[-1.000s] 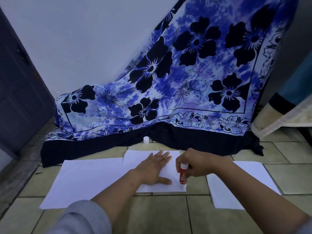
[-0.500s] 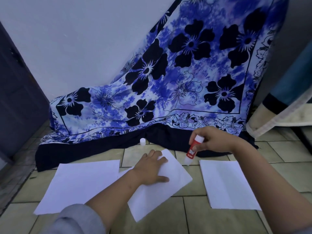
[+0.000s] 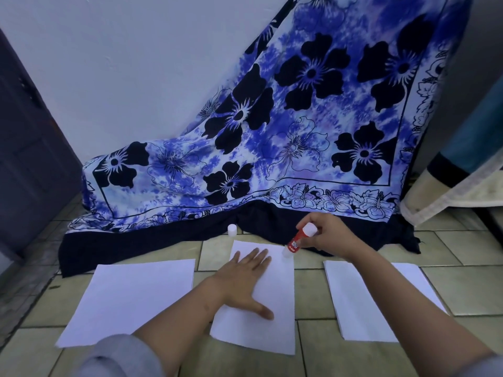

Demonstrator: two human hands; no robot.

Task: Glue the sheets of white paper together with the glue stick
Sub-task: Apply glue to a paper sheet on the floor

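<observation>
Since a moment ago the middle sheet (image 3: 275,308) has turned from askew to straight, and the right hand (image 3: 330,235) has dropped closer to it. That hand pinches the glue stick (image 3: 298,240), tilted, tip at the sheet's far right corner. The left hand (image 3: 245,278) lies spread flat on the sheet. The white cap (image 3: 232,230) stands beyond, by the floral cloth (image 3: 272,148).

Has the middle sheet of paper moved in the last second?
Yes. The middle sheet turned lengthwise, and its near edge now lies farther from the cap.
</observation>
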